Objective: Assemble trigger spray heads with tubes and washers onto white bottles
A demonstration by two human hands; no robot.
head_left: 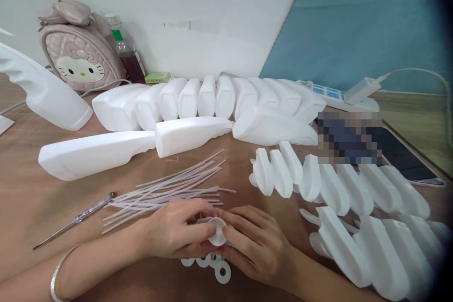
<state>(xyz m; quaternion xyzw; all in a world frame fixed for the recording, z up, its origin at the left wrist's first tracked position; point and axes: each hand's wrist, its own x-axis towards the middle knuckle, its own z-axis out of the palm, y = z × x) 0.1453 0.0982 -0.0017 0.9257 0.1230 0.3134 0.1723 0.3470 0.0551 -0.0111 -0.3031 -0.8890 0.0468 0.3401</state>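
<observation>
Cap (216, 230) sits pinched between left hand (177, 231) and right hand (255, 245).

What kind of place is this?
Probably a small hand-assembly workbench, not a formal line. Rows of identical white plastic bottles and white trigger sprayer heads cover the brown table, with thin clear dip tubes loose; both hands hold a small white plastic cap.

Both hands meet low in the view, fingertips pressed together. The left hand (177, 231) comes in from 8 o'clock, forearm lying flat, fingers curled, thumb pointing toward 3 o'clock. The right hand (255, 245) enters from 4 o'clock, palm turned down, fingers bent and pinching toward the left hand's thumb.
</observation>
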